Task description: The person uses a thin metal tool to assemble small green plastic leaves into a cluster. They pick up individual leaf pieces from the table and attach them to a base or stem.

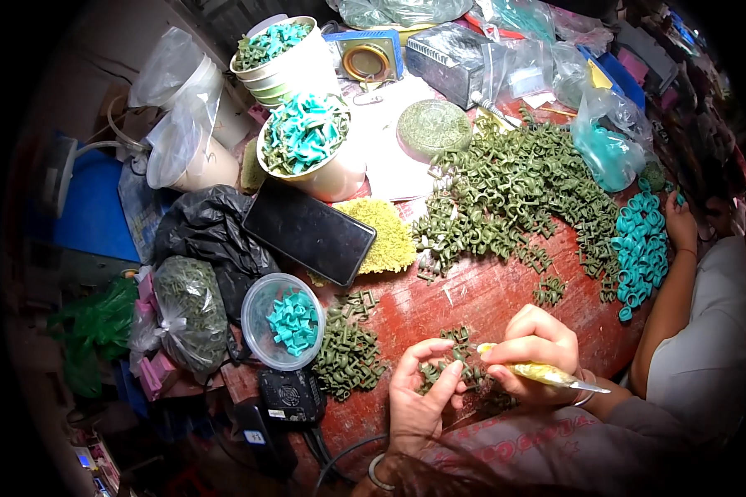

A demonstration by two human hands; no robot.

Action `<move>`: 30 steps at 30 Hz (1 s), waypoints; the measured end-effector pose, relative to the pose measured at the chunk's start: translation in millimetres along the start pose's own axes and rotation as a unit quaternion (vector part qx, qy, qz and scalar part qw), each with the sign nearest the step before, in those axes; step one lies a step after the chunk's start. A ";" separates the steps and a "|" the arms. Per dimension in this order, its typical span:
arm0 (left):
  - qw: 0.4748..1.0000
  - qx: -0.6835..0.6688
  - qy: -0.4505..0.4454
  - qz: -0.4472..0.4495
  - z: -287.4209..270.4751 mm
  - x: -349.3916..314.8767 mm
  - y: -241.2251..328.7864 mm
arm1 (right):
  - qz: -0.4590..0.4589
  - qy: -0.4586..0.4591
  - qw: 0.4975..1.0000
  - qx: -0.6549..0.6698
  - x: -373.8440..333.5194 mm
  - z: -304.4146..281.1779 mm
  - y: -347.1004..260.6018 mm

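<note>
My right hand [539, 348] is closed around a slim knife [543, 374] with a yellow wrapped handle and a pointed metal end that sticks out to the right. Facing it, my left hand [423, 393] has its thumb and fingers curled together; whatever lies in the pinch is too small to make out. Small olive-green ring-like pieces [457, 341] show between and just beyond my hands. To the left of my left hand lies a heap of similar green pieces [346, 356]. Behind it stands a clear round tub [247, 319] holding turquoise pieces [293, 323].
A big green heap [514, 186] covers the far right of the red table [423, 308]. Turquoise rings [641, 248] lie by another person's hand [681, 222]. A black phone [311, 232] rests against a yellow sponge [387, 236]. Behind stand filled cups [340, 178]; bags [192, 302] crowd the left.
</note>
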State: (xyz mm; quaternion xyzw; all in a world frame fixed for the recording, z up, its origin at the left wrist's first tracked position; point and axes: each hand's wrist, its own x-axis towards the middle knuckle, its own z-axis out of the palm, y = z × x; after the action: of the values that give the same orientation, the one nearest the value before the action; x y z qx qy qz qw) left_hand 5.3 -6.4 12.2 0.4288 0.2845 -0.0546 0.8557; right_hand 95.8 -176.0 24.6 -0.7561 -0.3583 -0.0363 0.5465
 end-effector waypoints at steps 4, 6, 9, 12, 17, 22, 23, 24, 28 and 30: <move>1.000 -0.003 -0.012 -0.008 1.5 -1.3 3.1 | -0.017 -0.036 0.999 -0.021 1.3 -0.8 -0.5; 1.000 0.003 -0.011 -0.005 0.9 -1.2 1.9 | -0.020 -0.037 0.999 -0.018 1.2 0.4 -0.3; 1.000 0.019 -0.005 -0.001 1.0 -1.0 2.2 | -0.024 -0.042 0.999 -0.007 2.1 1.3 -0.7; 1.000 0.029 -0.004 0.000 0.4 -0.7 1.7 | -0.021 -0.053 0.998 -0.009 3.0 1.9 -1.6; 1.000 0.026 -0.003 0.001 1.5 -1.2 2.2 | -0.023 -0.060 0.998 -0.016 3.5 1.2 -1.9; 0.999 0.032 -0.011 0.007 0.6 -1.3 1.3 | -0.028 -0.068 0.997 -0.021 2.6 0.8 -1.3; 0.999 0.032 -0.012 0.007 0.5 -1.4 0.9 | -0.029 -0.068 0.997 -0.020 2.5 0.7 -1.9; 1.000 0.027 -0.012 0.008 -0.3 -1.1 -0.2 | -0.030 -0.069 0.997 -0.018 2.3 1.2 -1.7; 1.000 0.014 -0.022 0.011 -0.7 -0.7 -0.8 | -0.038 -0.069 0.997 -0.010 1.1 1.9 -0.6; 1.000 0.015 -0.021 0.005 -0.2 -1.8 0.7 | -0.046 -0.067 0.997 -0.005 2.2 2.0 -1.3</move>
State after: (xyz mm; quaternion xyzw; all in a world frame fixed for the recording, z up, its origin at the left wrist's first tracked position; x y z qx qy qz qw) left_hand 3.9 -6.1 13.6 0.4414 0.2640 -0.0636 0.8552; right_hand 96.0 -173.0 25.8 -0.7424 -0.4282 -0.0130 0.5150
